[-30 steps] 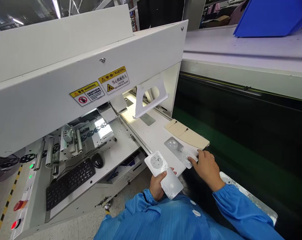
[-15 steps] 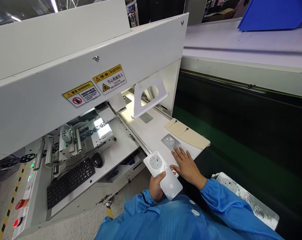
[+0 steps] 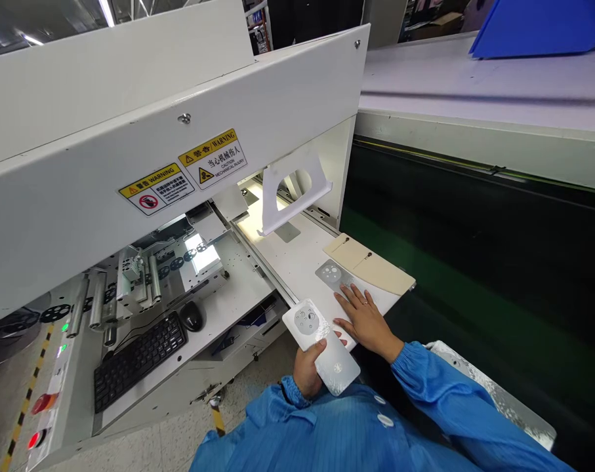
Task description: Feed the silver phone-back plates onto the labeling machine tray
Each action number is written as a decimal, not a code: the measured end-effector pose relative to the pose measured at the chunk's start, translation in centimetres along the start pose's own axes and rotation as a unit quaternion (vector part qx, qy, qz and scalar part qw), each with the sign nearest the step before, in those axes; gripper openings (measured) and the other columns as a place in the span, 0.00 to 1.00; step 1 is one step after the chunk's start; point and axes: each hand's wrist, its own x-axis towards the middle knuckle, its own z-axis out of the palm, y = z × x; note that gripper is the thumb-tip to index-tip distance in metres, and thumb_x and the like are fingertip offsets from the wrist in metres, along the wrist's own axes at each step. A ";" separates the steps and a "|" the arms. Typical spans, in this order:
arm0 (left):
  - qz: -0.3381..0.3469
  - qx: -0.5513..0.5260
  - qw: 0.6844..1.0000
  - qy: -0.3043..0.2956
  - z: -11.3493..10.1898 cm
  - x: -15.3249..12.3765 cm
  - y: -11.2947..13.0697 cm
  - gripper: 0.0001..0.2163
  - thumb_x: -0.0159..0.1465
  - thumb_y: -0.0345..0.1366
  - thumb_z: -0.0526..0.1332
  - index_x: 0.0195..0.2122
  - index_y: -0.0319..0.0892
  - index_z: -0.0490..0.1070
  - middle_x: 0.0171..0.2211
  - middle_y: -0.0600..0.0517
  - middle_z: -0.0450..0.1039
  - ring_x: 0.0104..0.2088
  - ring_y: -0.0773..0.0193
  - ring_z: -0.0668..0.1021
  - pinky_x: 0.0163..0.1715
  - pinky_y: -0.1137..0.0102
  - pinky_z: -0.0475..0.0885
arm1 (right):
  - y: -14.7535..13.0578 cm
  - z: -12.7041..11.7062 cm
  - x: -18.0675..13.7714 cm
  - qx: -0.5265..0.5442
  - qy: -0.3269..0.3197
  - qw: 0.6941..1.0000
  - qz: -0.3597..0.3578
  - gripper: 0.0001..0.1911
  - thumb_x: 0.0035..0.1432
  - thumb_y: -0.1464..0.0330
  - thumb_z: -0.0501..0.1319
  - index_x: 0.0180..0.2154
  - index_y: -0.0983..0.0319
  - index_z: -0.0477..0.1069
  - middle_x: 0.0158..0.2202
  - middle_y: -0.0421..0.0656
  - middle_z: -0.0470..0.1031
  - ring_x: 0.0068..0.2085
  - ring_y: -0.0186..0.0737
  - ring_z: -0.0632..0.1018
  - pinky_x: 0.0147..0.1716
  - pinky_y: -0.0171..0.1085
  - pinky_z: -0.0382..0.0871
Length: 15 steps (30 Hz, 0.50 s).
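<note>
My left hand (image 3: pixel 307 370) grips a white phone back cover (image 3: pixel 321 344) with round camera holes, held at the near edge of the white machine tray (image 3: pixel 297 265). My right hand (image 3: pixel 363 318) lies flat, fingers stretched out, on a grey phone back cover (image 3: pixel 330 273) that rests on the tray next to a beige fixture plate (image 3: pixel 370 265). Both arms wear blue sleeves.
A white machine hood (image 3: pixel 179 131) with yellow warning labels (image 3: pixel 184 174) overhangs the tray. A black keyboard (image 3: pixel 140 357) and mouse (image 3: pixel 191 314) sit at the lower left. A dark green conveyor belt (image 3: pixel 474 262) runs on the right, with a blue bin (image 3: pixel 538 26) beyond it.
My right hand slid the grey cover up the tray toward the beige plate and now lies flat on it. My left hand kept hold of the white cover.
</note>
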 end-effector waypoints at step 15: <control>0.005 -0.011 1.000 -0.002 0.0 0.1 0.0 0.18 0.43 0.41 0.71 0.32 0.34 0.78 0.34 0.39 0.80 0.44 0.39 0.78 0.46 0.54 0.70 | -0.7 -0.2 0.4 0.001 0.013 1.000 0.008 0.31 0.65 0.53 0.52 0.61 0.67 0.59 0.65 0.52 0.51 0.65 0.58 0.50 0.60 0.59 0.50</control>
